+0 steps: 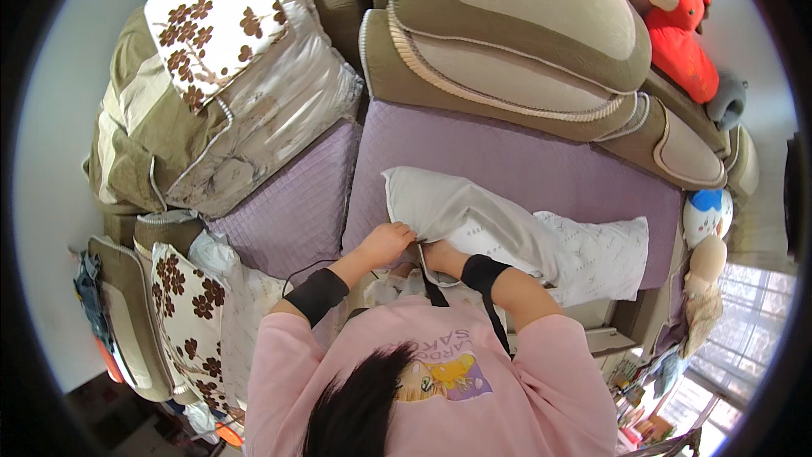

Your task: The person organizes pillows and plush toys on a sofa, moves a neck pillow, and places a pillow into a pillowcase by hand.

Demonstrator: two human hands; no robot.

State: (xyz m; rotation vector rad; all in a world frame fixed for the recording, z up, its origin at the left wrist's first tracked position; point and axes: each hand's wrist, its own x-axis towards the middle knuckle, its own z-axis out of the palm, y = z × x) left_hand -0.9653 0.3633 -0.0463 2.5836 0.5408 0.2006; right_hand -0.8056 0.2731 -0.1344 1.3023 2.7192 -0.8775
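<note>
A pale grey-and-white pillowcase (pixel 474 207), bulging and creased, lies on the purple quilted sofa seat in front of me. My left hand (pixel 389 242) pinches the near left edge of its fabric, fingers closed. Close beside it, my right hand (pixel 441 257) reaches into the fold of the case at its near edge, and the fingers are hidden by cloth. A white pillow-like piece with a fine print (pixel 596 256) lies flat to the right, partly against the case. Both forearms wear black sleeve bands.
Purple quilted covers (pixel 524 140) spread over the sofa seats. Brown-beige cushions (pixel 516 13) line the back. At left, folded bedding (pixel 245 148) is piled under a flower-patterned white cloth (pixel 216 21). A red plush toy (pixel 681 42) sits far right. An open drawer-like compartment (pixel 584 317) lies near right.
</note>
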